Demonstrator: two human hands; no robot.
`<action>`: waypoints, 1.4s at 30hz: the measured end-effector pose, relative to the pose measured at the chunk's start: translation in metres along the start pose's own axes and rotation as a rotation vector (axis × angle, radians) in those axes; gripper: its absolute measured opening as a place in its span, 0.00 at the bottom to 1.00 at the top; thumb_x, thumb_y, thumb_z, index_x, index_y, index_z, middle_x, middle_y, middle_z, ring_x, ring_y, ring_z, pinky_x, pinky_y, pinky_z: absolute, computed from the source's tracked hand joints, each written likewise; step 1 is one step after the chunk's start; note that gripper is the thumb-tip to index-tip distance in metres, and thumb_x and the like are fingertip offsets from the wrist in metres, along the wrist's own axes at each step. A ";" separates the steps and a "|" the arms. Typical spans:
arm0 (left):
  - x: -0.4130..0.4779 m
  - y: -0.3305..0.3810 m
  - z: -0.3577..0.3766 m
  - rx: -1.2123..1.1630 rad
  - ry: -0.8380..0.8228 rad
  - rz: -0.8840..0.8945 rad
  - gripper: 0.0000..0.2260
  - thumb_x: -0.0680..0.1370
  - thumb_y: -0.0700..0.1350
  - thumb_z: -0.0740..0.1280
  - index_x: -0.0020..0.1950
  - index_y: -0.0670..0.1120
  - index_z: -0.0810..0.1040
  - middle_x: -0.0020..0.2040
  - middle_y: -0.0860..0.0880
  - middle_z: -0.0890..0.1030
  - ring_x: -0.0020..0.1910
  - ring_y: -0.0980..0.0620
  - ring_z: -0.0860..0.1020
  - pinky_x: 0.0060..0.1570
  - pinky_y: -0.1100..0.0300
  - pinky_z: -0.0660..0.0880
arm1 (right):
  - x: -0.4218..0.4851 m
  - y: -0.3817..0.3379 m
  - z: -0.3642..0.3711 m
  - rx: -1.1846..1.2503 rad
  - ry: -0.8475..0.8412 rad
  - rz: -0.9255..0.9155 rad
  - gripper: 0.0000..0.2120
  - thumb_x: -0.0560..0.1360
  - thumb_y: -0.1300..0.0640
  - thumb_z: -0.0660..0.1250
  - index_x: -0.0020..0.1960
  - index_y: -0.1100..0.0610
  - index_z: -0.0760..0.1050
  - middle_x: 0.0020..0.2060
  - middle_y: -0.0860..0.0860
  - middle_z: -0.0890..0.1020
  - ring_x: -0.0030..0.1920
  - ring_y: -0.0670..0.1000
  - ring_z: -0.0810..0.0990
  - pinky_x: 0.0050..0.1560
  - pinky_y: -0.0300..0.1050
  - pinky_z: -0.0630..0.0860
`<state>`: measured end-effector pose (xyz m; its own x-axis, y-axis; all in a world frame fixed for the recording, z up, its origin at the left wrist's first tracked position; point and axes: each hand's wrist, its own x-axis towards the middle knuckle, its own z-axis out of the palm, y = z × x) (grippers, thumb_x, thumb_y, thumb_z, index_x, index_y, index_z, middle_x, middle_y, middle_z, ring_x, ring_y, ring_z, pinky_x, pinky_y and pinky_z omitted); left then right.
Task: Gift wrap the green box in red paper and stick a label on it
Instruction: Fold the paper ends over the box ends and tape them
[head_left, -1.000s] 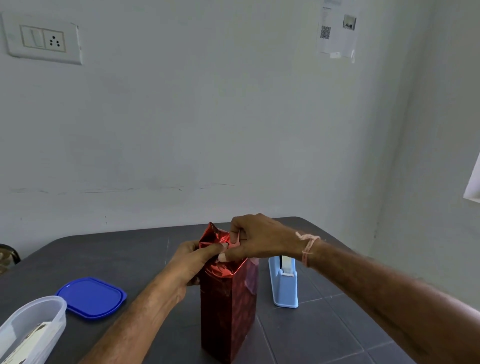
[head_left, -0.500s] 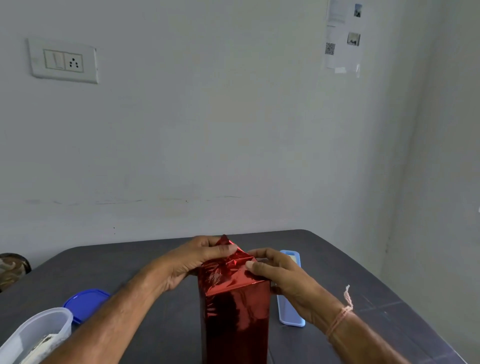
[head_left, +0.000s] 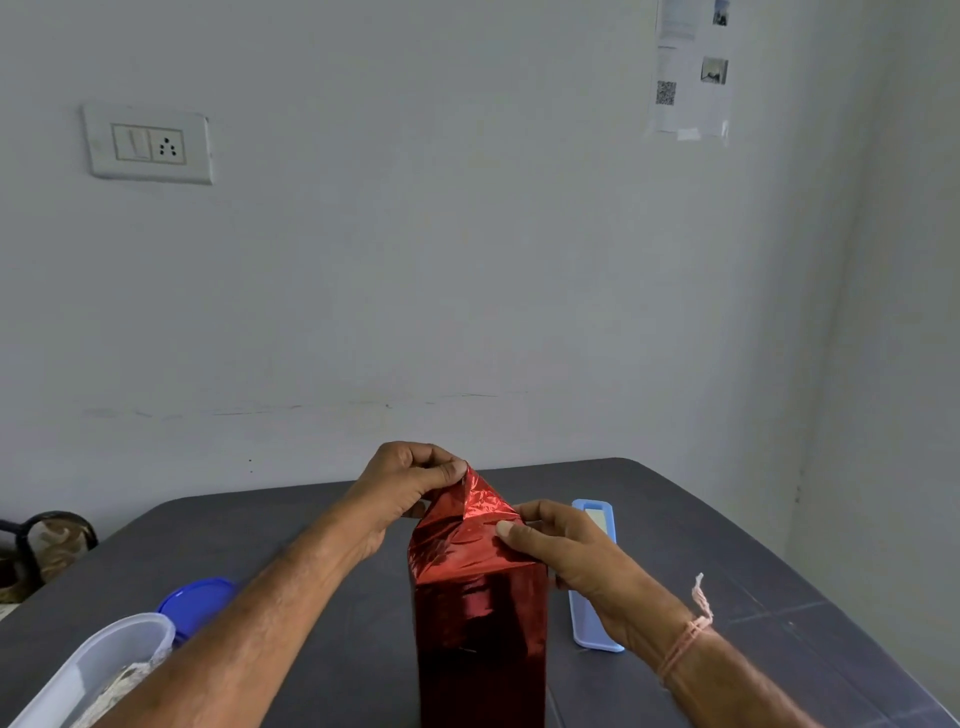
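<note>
A tall box wrapped in shiny red paper (head_left: 480, 629) stands upright on the dark table (head_left: 701, 566); no green shows. The paper at its top end is folded into a peak. My left hand (head_left: 402, 483) pinches the tip of that peak between thumb and fingers. My right hand (head_left: 561, 551) holds the folded flap on the right side of the top, thumb pressed on the paper and fingers curled behind the box's corner. No label is in view.
A light blue tape dispenser (head_left: 595, 618) lies right of the box, partly behind my right hand. At the lower left are a clear plastic container (head_left: 98, 670) and its blue lid (head_left: 195, 603). A bag (head_left: 47, 545) sits beyond the table's left edge.
My right hand moved from over the top of the box to its right side. My left hand rose to pinch the peak. The top paper went from crumpled to a folded point.
</note>
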<state>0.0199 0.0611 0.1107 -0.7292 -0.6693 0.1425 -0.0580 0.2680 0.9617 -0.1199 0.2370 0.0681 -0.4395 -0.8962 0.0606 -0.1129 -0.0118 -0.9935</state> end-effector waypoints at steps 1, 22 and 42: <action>0.000 0.000 0.002 -0.015 0.008 -0.013 0.06 0.75 0.47 0.76 0.49 0.46 0.87 0.45 0.48 0.87 0.42 0.54 0.83 0.42 0.60 0.78 | 0.000 0.001 0.000 -0.016 0.002 0.000 0.13 0.78 0.49 0.72 0.59 0.54 0.80 0.49 0.49 0.87 0.41 0.39 0.84 0.36 0.32 0.75; -0.014 0.001 0.006 -0.084 0.146 0.047 0.16 0.77 0.60 0.70 0.61 0.54 0.80 0.56 0.53 0.85 0.55 0.53 0.83 0.58 0.51 0.78 | 0.015 0.000 0.008 0.030 0.103 -0.053 0.12 0.77 0.52 0.74 0.54 0.60 0.83 0.45 0.55 0.88 0.42 0.48 0.87 0.43 0.35 0.79; -0.060 -0.026 0.015 -0.196 -0.059 -0.115 0.15 0.75 0.46 0.74 0.61 0.46 0.82 0.51 0.45 0.87 0.48 0.50 0.86 0.43 0.63 0.79 | 0.049 -0.052 0.011 -0.274 0.045 -0.247 0.02 0.77 0.60 0.74 0.46 0.58 0.85 0.38 0.48 0.84 0.35 0.37 0.80 0.36 0.27 0.73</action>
<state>0.0547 0.1047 0.0734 -0.7646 -0.6442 0.0208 -0.0139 0.0488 0.9987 -0.1264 0.1886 0.1213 -0.4068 -0.8609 0.3057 -0.4522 -0.1010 -0.8862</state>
